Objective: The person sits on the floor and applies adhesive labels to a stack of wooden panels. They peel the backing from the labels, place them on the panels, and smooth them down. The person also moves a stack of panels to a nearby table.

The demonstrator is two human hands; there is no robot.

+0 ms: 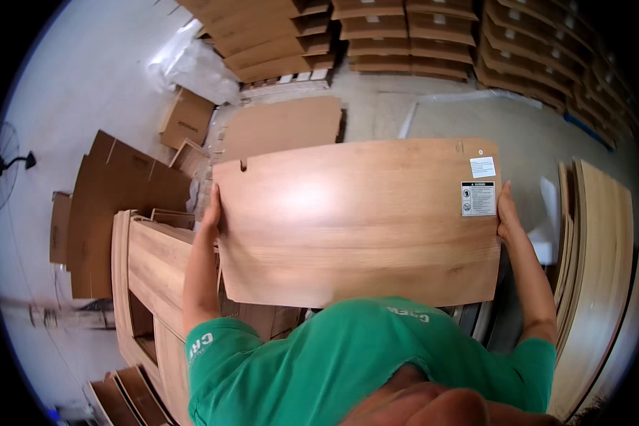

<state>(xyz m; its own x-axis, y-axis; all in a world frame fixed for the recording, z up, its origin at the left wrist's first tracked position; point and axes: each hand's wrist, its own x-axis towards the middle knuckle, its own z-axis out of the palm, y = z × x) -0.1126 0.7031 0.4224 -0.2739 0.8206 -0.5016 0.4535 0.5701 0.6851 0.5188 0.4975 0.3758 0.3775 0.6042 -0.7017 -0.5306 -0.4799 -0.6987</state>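
A wide wood-grain panel is held up in front of my chest, its broad face turned toward me. My left hand grips its left edge, and my right hand grips the right edge. Most of the fingers are hidden behind the board. Near the upper right corner are a white label and a black-and-white warning label. A small dark notch shows at the panel's upper left. The lower edge reaches close to my green shirt.
Wood-grain panels lean upright on the right. A wooden furniture frame stands at left beside a large cardboard sheet. Beyond are a brown carton, a flat cardboard sheet and stacked cardboard. A fan is at far left.
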